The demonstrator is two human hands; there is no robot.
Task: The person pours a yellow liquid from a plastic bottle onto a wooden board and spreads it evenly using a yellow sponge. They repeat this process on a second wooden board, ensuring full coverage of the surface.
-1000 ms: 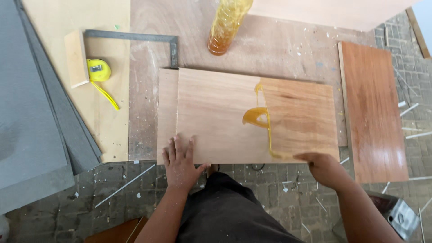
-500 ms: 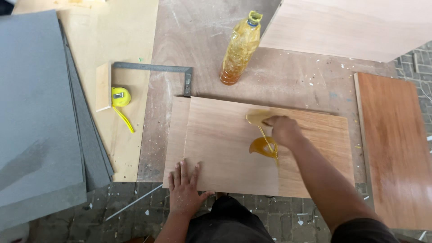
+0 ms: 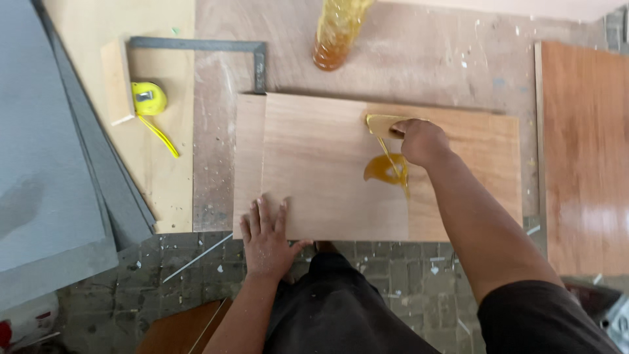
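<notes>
Workshop floor; bottle (image 3: 337, 33) top cropped.

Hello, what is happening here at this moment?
A person leans over a light wooden board on the floor. The left hand lies flat on the board's near edge. The right hand holds a small flat spreader against the board, beside a puddle of amber glue. A bottle of amber liquid stands behind the board.

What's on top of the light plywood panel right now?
On the plywood panel: a puddle of amber glue, the left hand flat at its near edge, the right hand holding a yellowish spreader. Whatever is beneath both hands is covered.
</notes>
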